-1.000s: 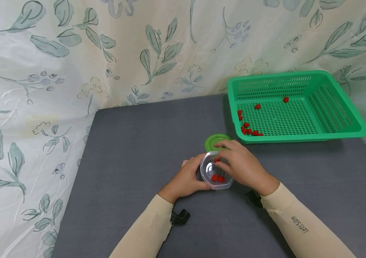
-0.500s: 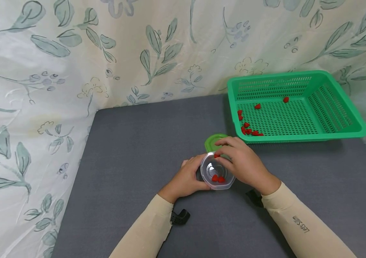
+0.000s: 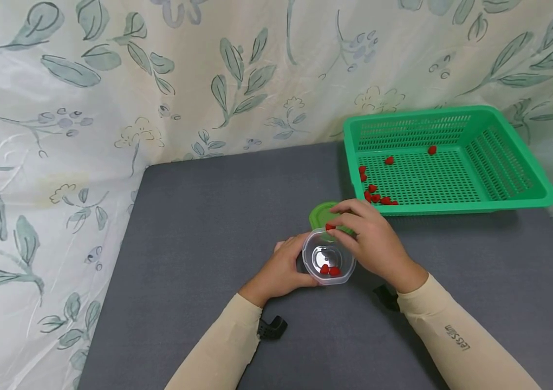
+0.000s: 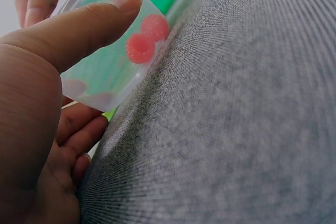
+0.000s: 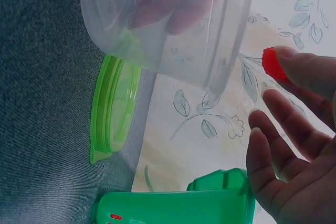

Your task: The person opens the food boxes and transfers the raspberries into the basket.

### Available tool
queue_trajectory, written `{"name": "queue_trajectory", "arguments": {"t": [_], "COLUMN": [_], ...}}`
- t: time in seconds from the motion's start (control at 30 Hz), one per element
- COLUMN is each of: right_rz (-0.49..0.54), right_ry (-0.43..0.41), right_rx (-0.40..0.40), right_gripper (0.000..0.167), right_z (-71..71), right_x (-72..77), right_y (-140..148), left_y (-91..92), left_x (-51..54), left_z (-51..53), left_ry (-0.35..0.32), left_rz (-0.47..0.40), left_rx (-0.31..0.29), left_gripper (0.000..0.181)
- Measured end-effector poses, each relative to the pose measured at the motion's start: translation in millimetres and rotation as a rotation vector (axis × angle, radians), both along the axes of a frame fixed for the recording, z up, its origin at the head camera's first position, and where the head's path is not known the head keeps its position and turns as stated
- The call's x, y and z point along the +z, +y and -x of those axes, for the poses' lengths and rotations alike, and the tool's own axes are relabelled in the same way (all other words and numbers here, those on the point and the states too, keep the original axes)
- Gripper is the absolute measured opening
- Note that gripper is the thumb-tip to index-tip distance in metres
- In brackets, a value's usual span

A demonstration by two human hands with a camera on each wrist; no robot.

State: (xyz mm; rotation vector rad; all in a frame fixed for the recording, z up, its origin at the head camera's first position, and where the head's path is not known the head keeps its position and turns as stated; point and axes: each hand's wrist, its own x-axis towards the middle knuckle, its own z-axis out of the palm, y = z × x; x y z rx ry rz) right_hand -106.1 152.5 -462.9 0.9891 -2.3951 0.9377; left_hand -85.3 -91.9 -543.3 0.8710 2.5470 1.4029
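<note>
My left hand [image 3: 283,268] holds a clear plastic tub [image 3: 311,254] from its left side, thumb along the near wall in the left wrist view. Two raspberries [image 3: 330,270] lie at the tub's near side and show through the wall, bumpy and round [image 4: 140,49]. Between thumb and fingertip, my right hand [image 3: 376,241] pinches another raspberry [image 5: 273,64], above the tub's far rim and apart from it. A green lid [image 3: 321,213] lies flat just behind the tub, partly covered by the right hand.
A green perforated basket [image 3: 451,207] stands at the back right, with several raspberries [image 3: 385,201] mostly in its near left corner. Dark grey cloth [image 3: 218,216] covers the table. Leaf-patterned curtain [image 3: 266,70] hangs behind it.
My right hand has risen away from the tub's inside toward the back right, carrying its raspberry out over the far rim. The left hand and tub stay practically in place.
</note>
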Motion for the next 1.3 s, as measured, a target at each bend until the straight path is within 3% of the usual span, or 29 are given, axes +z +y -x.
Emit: {"name": "queue_trajectory", "arguments": {"t": [0.8,1.3], "right_rz": [0.118,0.183], "right_ry": [0.065,-0.001], "right_rx": [-0.116,-0.277], "right_gripper": [0.021,0.015], "right_z": [14.7,23.3], "right_x": [10.2,6.4], "right_y": [20,31], "left_y": [-1.7,-1.7], "left_x": [4.6,3.9], "left_z": [1.3,1.4], "left_ry": [0.008,0.004], "left_rz": [-0.005,0.007], "left_rx": [0.0,-0.006], "left_gripper": [0.099,0.098]}}
